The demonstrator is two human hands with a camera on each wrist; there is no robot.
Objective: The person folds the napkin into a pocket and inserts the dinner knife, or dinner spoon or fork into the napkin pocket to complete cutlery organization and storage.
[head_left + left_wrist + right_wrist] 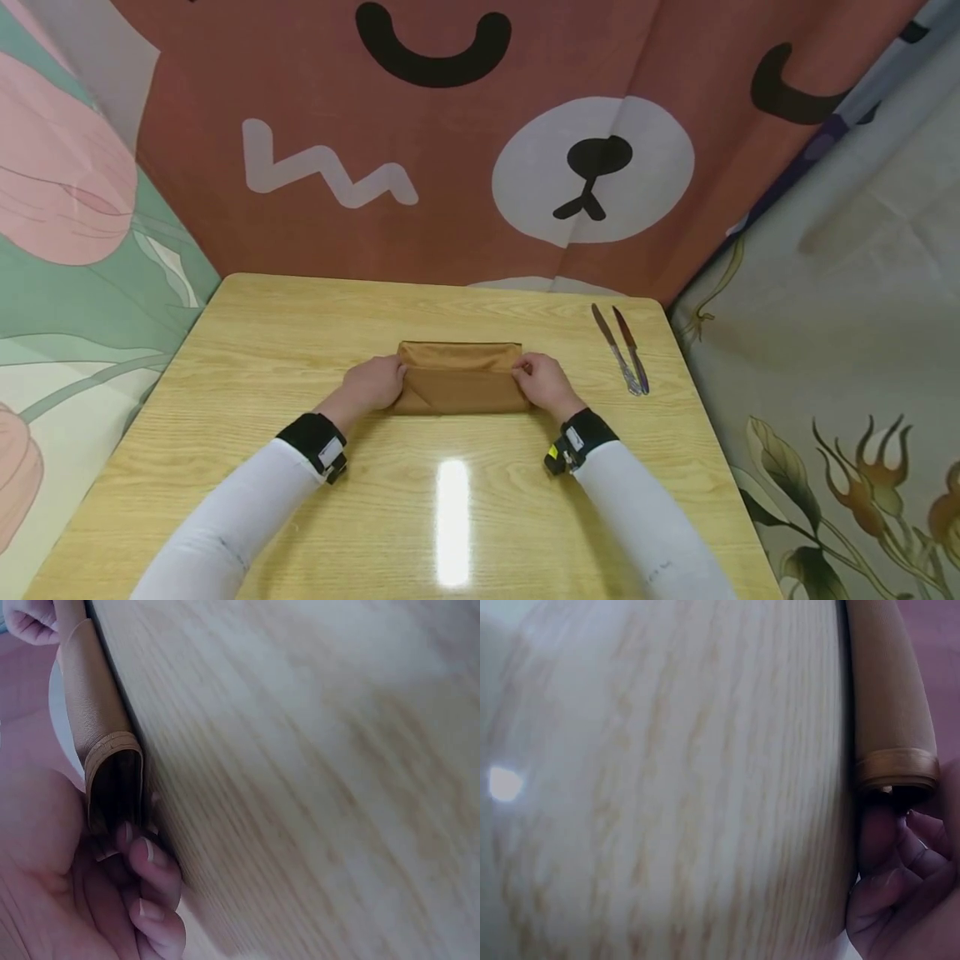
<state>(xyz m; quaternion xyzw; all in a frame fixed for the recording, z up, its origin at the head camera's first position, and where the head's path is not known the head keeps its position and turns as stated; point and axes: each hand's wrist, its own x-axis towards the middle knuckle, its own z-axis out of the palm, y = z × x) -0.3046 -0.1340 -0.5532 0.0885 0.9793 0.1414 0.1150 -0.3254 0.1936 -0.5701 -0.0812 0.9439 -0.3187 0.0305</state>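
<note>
A brown cloth napkin lies folded into a long strip across the middle of the table, its near part bent over into a loop. My left hand pinches the napkin's left end, thumb on top. At the opposite end, my right hand pinches the upper fold between thumb and fingers. The left wrist view shows the hemmed, hollow end of the napkin with curled fingertips at its opening. In the right wrist view, the rolled end of the napkin sits just above the curled fingers.
Two table knives, one with an ornate silver handle and one darker, lie side by side at the back right of the wooden table. A printed curtain hangs right behind the table's back edge, with more fabric at both sides.
</note>
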